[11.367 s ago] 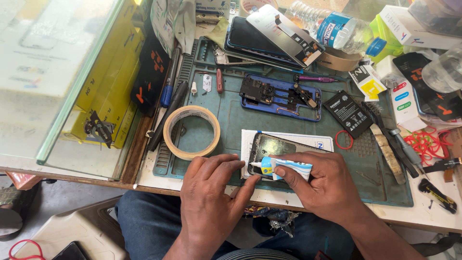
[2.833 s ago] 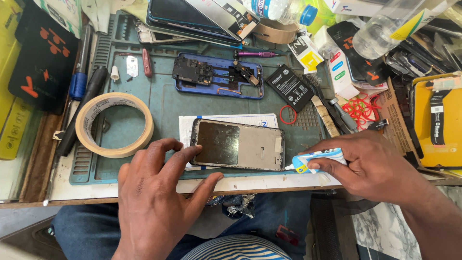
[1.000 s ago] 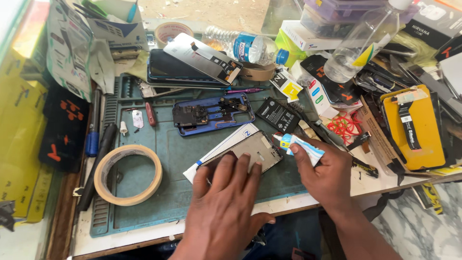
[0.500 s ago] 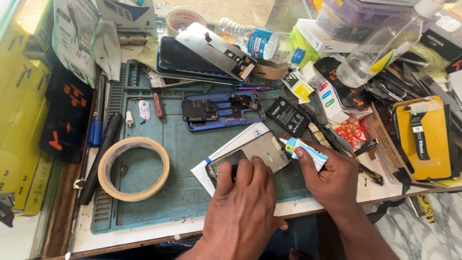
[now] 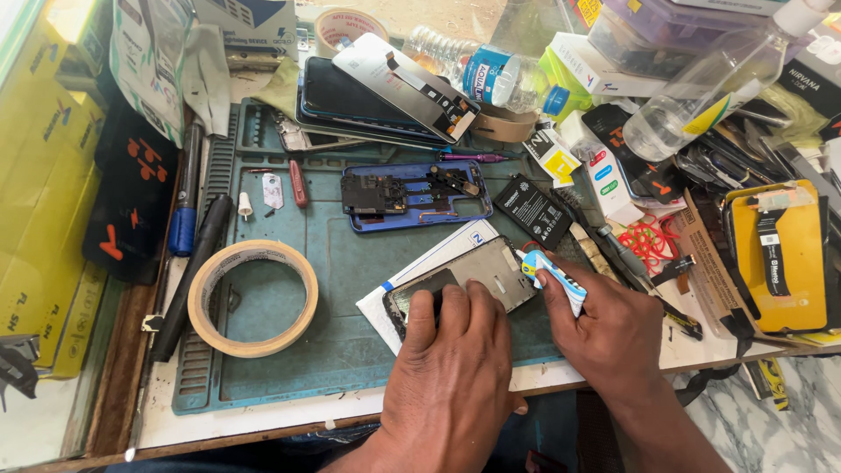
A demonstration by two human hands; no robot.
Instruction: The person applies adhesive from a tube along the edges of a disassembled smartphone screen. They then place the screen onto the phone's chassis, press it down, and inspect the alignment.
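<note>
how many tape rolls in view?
2. A large tape roll lies flat on the green mat, left of the left hand. A second tape roll sits at the top edge, behind the stacked phone screens. Clutter may hide more.

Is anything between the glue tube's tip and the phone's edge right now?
Nothing visible. The right hand holds the tube with its tip at the phone edge; the left hand presses on the phone farther left, clear of the tip.
</note>
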